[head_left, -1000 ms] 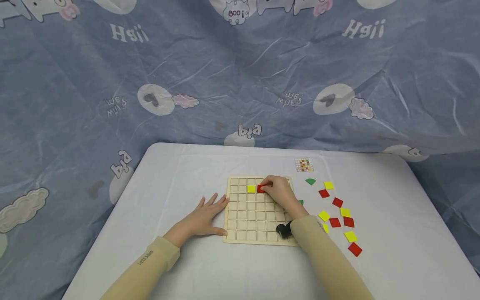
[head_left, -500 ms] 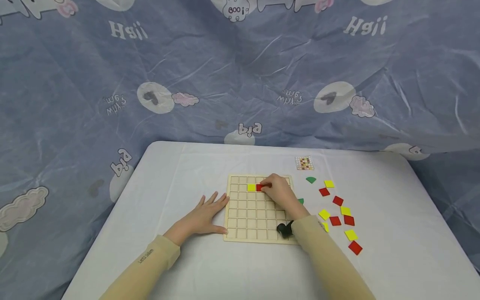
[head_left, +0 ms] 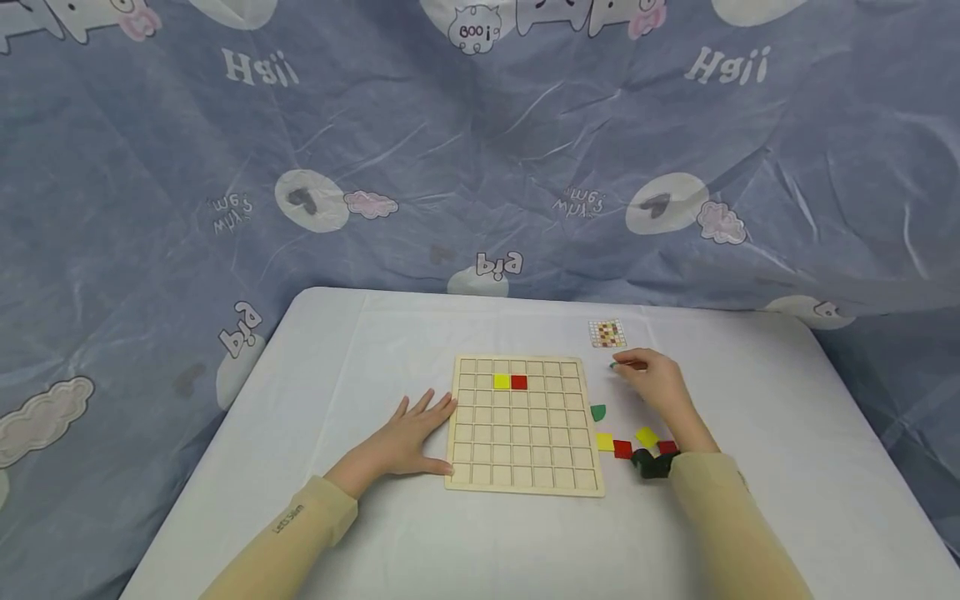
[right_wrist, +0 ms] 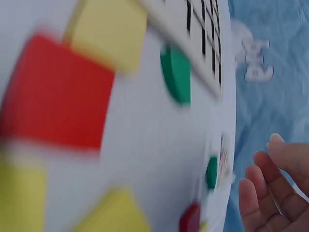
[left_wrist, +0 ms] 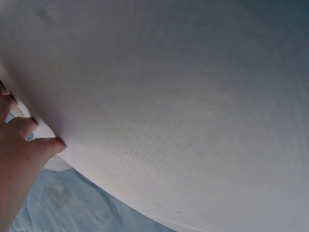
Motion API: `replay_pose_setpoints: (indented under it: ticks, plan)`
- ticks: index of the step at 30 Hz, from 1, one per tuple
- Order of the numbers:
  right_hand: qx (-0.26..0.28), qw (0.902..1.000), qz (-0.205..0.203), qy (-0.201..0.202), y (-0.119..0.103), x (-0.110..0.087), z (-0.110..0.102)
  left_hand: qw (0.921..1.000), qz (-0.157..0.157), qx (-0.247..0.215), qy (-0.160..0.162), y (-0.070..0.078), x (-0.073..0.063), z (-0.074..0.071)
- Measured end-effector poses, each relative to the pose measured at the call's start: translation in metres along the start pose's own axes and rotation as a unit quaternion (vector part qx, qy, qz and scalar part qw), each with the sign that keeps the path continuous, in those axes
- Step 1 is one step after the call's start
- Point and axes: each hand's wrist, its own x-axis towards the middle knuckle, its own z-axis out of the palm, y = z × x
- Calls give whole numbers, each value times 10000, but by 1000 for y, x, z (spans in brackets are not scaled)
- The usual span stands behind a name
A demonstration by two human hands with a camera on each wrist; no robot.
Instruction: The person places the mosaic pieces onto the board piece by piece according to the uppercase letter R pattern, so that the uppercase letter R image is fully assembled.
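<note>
A pale wooden grid board [head_left: 472, 432] lies on the white table, with a yellow square tile [head_left: 502, 382] and a red square tile [head_left: 519, 382] side by side in its second row. My left hand [head_left: 402, 439] lies with fingers spread at the board's left edge, thumb and fingertips touching it. My right hand [head_left: 657, 383] is beyond the board's right side, thumb and fingers apart with nothing between them. Close to its fingertips lies a green quarter-round piece [right_wrist: 211, 173], mostly covered in the head view. Another green quarter-round piece [head_left: 597, 412] lies at the board's right edge.
Several loose tiles lie right of the board, among them a yellow tile [head_left: 647, 437] and a red tile [head_left: 622, 449]; the right forearm hides others. A small pattern card [head_left: 607, 333] lies behind the right hand. A printed blue-grey cloth [head_left: 420, 150] hangs behind the table.
My right hand has let go of the red tile, now flat in its cell beside the yellow one, and has moved right to the far green piece. The left hand stays put.
</note>
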Motion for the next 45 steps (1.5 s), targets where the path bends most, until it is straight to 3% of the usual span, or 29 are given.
replay_pose_setpoints:
  ticks: [3, 7, 12, 19, 27, 36, 40, 45]
  plan:
    - [-153, 9987, 483, -9, 38, 12, -8, 10000, -6, -19, 0, 0, 0, 0]
    - [-461, 9971, 537, -297, 64, 17, -14, 10000, -43, -66, -15, 1, 0, 0]
    - [-639, 9959, 382, -520, 58, 8, -19, 10000, -82, -50, 17, 0, -1, 2]
    - [-456, 9923, 1067, -444, 67, 11, -18, 9999, -113, -4, -4, -2, 0, 3]
    - [-367, 9866, 1494, -547, 71, 8, -25, 9999, -115, 27, -39, -3, 2, 3]
    - [397, 9890, 1410, -213, 58, -1, -24, 10000, -67, -46, -54, -1, 2, 3]
    - [942, 9890, 1082, -347, 34, 2, -9, 9999, -84, -56, -5, -1, 1, 2]
    - [1184, 9890, 582, -673, -2, 7, 21, 10000, -48, -66, 20, -2, 1, 1]
